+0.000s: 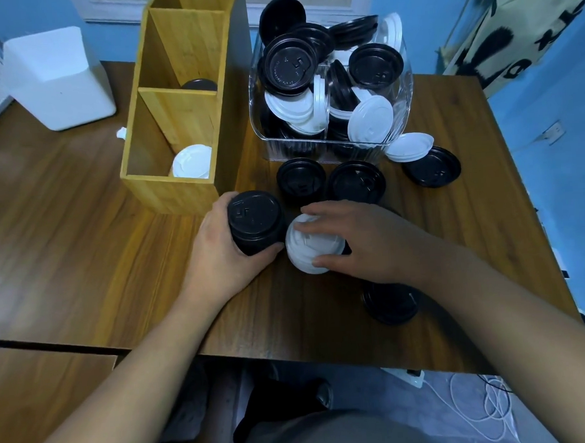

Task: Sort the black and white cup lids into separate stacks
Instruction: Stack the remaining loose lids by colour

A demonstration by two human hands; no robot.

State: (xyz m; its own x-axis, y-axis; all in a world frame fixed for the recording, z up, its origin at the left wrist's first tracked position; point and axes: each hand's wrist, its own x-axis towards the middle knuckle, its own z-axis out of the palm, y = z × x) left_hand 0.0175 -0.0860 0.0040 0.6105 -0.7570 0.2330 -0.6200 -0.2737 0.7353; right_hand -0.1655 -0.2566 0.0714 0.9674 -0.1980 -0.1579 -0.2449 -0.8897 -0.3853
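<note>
Far left of both grips, at the back: white box-like appliance [56,78] on the wooden table [81,232].

Beyond and a little left of the left-hand grip: wooden organizer [167,194], upright, open-topped compartments in a row. Nearest compartment holds white sorted lids [191,162]; the next one back shows one dark lid [198,85] at the bottom.

Left hand [215,256]: fingers and thumb curled round a black lid stack [256,226], clamped on its side, stack upright, base at the table.

Immediately right of that grip, touching or nearly touching the black stack: white lid stack [311,245]. Right hand [363,241] is wrapped over it, fingers across the top, thumb pressed on the near side. A dark edge shows under the palm; cannot tell what it is.

Just beyond the right-hand grip: two loose black lids side by side, the left one [301,182] and the right one [356,182], flat on the table.

Behind those: clear plastic bin [253,101], heaped with black and white lids mixed, some on edge, some rising above the rim.

Right of the bin's near corner, well beyond the right-hand grip: a white loose lid [409,146] lying partly over a black far-right lid [432,168].

Nearer than the right-hand grip, tucked against the right forearm: one more black near lid [390,302], flat, partly covered by the arm.
</note>
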